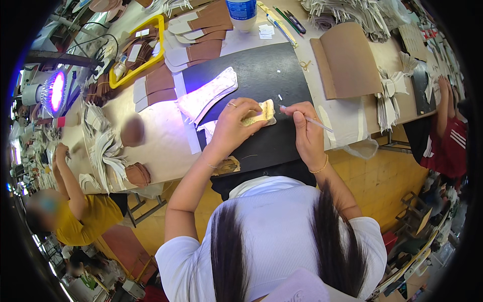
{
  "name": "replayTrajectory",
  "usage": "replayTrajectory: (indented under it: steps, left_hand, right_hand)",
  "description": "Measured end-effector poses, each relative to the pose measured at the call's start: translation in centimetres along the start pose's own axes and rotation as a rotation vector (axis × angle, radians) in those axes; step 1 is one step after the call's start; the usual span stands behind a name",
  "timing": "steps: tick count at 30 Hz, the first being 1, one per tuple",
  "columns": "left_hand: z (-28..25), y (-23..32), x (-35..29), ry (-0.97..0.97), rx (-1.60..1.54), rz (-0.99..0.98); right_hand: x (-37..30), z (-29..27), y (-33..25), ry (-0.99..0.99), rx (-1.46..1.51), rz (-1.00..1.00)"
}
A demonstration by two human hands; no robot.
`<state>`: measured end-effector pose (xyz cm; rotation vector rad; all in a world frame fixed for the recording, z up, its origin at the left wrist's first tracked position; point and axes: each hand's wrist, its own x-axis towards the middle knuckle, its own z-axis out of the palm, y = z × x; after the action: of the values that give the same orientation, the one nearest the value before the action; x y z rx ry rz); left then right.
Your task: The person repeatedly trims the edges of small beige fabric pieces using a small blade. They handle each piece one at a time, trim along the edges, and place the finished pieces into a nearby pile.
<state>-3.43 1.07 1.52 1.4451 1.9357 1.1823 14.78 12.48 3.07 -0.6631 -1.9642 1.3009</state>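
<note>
My left hand (232,125) grips a cream-coloured stitched piece (265,111), thumb and fingers closed on its edge. The piece lies on a black mat (274,63). In my right hand (308,135) is a slim, pale pen-like tool (322,125), pinched between thumb and fingers. Its tip points left, a little apart from the piece. Left of my left hand, a long stack of pale cut pieces (210,94) rests on the mat under violet-white light. A few tiny white bits (280,96) are scattered near the tool's tip.
Brown and grey cut panels (198,48) lie in rows beside a yellow tray (160,35). A glowing lamp (56,93) stands at left. Farther off are a white-and-blue container (242,15), pens (289,20) and a brown folded sheet (349,63). Co-workers (90,216) sit at both sides.
</note>
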Motion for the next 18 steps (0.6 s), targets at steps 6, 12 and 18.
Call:
replayTrajectory:
  steps: [6, 12, 18]
  left_hand:
    - [-1.5, 0.4, 0.5, -0.050, -0.241, -0.194]
    - [-1.7, -0.1, 0.4, -0.063, -0.321, -0.227]
    - [-1.0, -0.4, -0.1, 0.007, -0.244, -0.078]
  right_hand:
    - [-0.3, 0.8, 0.8, 0.038, 0.098, 0.004]
    - [-0.5, 1.2, 0.4, -0.014, 0.080, -0.087]
    - [-1.0, 1.9, 1.3, -0.135, 0.026, -0.187]
